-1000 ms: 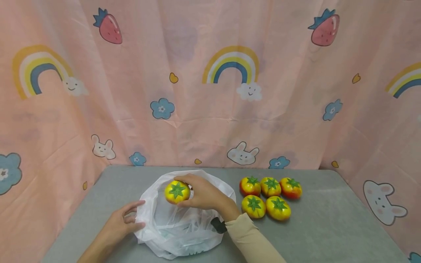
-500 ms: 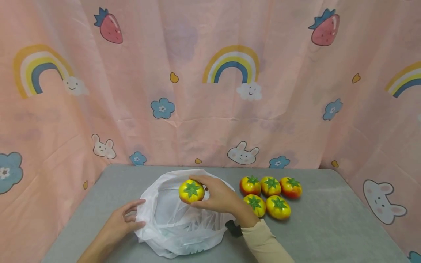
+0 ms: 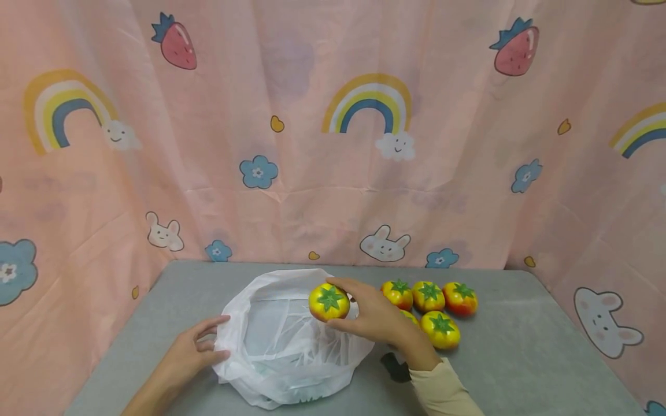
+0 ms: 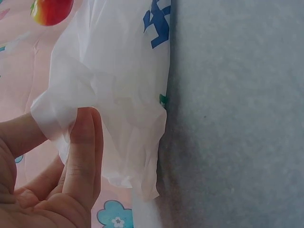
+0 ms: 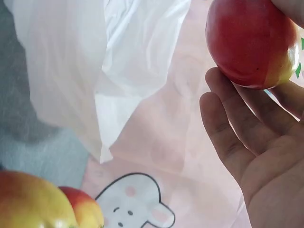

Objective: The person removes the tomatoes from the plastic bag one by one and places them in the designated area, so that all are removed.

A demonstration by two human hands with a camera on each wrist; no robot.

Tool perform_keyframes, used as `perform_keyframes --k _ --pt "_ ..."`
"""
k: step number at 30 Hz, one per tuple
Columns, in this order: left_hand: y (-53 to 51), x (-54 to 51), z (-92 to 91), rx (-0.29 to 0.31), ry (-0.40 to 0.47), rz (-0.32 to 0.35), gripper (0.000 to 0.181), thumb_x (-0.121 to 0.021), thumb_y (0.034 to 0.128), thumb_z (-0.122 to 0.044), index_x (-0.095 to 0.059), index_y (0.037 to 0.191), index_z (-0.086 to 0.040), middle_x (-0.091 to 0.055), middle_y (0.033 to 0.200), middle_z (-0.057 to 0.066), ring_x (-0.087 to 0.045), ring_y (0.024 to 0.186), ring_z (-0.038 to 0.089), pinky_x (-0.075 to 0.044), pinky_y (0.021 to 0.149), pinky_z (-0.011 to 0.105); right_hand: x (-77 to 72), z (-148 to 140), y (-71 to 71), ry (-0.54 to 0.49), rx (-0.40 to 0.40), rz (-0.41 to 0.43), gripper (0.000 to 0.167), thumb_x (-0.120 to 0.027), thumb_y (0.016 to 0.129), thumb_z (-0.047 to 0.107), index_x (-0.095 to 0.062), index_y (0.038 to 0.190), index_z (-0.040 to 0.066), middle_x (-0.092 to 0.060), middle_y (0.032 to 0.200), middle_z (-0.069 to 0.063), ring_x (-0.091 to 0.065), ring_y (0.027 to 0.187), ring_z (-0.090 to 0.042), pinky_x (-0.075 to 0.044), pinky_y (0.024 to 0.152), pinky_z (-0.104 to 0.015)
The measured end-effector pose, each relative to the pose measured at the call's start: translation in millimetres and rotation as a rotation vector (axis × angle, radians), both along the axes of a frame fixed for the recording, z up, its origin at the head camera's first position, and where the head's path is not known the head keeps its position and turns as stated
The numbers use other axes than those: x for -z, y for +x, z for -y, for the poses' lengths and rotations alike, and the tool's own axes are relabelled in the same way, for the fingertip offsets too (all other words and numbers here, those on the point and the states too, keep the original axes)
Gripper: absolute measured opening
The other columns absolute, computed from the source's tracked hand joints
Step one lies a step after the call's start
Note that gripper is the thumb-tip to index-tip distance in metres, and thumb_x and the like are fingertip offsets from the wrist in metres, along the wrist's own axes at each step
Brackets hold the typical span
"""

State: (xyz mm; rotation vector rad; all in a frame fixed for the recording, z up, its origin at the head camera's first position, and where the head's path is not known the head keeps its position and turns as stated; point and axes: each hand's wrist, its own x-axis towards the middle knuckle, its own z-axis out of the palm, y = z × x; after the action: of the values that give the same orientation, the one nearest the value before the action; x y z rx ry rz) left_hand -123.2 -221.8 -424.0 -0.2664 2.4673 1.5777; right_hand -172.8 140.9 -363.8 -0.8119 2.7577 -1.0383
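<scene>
My right hand [image 3: 369, 309] grips a yellow-and-red tomato [image 3: 329, 301] with a green star-shaped top, between thumb and fingers. It is above the right side of the open mouth of a white plastic bag [image 3: 291, 381]. In the right wrist view the red underside of this tomato [image 5: 251, 42] shows. My left hand [image 3: 189, 349] pinches the bag's left rim; the left wrist view shows the thin plastic [image 4: 71, 90] between thumb and fingers. Several similar tomatoes [image 3: 440, 330] sit in two rows right of the bag, one partly hidden behind my right hand.
A grey table [image 3: 520, 370] carries the bag and the tomatoes. Behind and at both sides hangs a pink curtain [image 3: 322, 219] printed with rainbows and rabbits. A dark wrist strap piece [image 3: 395, 367] shows under my right wrist.
My right hand has moved rightward with the tomato, from over the bag's left-middle to over its right side. My left hand and the bag have stayed nearly still.
</scene>
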Motion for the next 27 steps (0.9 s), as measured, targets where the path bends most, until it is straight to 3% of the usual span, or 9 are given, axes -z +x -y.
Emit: perform_keyframes --k 11,19,27 --pt "-0.3 1.7 0.3 0.006 0.004 0.006 0.076 -0.081 0.0781 -0.008 -0.048 0.146 -0.013 -0.052 0.137 0.019 -0.066 0.101 0.020 -0.054 0.080 0.030 -0.3 -30 7.6 0.060 0.169 -0.033 0.075 -0.080 0.081 0.042 -0.048 0.146 0.027 -0.058 0.140 0.005 -0.058 0.115 -0.017 -0.053 0.097 -0.044" --pt "0.2 2.0 1.1 0.039 0.086 -0.036 0.075 -0.079 0.0785 -0.003 -0.047 0.146 -0.007 -0.052 0.135 0.020 -0.068 0.100 0.020 -0.054 0.077 0.024 -1.4 -55 10.9 0.086 0.211 -0.057 0.076 -0.078 0.082 0.043 -0.046 0.148 0.024 -0.055 0.145 -0.004 -0.058 0.121 -0.026 -0.052 0.099 -0.051" --pt "-1.3 0.0 0.9 0.035 0.037 -0.025 0.075 -0.081 0.0787 -0.007 -0.048 0.146 -0.009 -0.052 0.137 0.021 -0.067 0.107 0.022 -0.056 0.082 0.029 -0.7 -86 17.1 0.118 0.235 -0.125 0.078 -0.076 0.082 0.051 -0.046 0.147 0.019 -0.058 0.141 -0.006 -0.059 0.117 -0.024 -0.052 0.096 -0.050"
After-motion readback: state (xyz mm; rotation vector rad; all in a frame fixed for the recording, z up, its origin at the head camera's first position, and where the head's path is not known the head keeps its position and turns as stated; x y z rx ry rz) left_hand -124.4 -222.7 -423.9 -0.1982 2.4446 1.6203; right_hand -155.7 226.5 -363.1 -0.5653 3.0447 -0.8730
